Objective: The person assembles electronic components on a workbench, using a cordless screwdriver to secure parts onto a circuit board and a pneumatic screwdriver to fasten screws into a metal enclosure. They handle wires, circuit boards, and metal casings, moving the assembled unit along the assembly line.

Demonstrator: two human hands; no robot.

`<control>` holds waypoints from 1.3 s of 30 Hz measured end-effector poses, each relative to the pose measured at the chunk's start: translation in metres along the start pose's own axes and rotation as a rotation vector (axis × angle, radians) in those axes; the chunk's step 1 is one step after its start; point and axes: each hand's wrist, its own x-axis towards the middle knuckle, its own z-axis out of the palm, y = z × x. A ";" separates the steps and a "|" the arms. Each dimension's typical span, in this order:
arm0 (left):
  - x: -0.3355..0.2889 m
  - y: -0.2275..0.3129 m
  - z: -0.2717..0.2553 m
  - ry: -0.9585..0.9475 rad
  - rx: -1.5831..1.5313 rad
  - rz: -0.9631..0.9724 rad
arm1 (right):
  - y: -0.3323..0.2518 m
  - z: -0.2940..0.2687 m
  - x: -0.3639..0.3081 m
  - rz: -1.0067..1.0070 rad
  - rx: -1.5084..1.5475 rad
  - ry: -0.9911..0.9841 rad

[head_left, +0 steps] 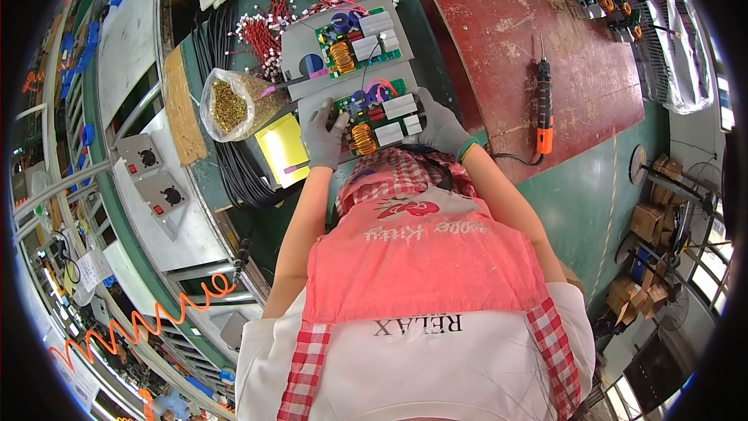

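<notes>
Head view has left hand (323, 136) and right hand (444, 126) apart, clasping the board (379, 115) from opposite sides; uneven pressure could tilt it against the plate (306, 99).

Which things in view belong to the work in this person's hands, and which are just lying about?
Likely in the work: lower circuit board, between left hand and right hand; grey panel beneath it; possibly the similar upper circuit board.

Apparently lying about: cardboard boxes; yellow sheets; untouched screwdriver, though it may serve.
</notes>
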 end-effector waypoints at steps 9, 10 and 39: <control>0.000 0.012 -0.006 -0.017 0.152 0.052 | 0.009 0.006 0.003 0.025 0.006 -0.010; -0.001 0.014 -0.006 -0.013 0.154 0.057 | 0.009 0.005 0.002 0.029 0.006 -0.010; 0.134 -0.066 -0.186 -0.015 1.017 0.176 | 0.159 -0.164 -0.090 0.361 2.364 0.966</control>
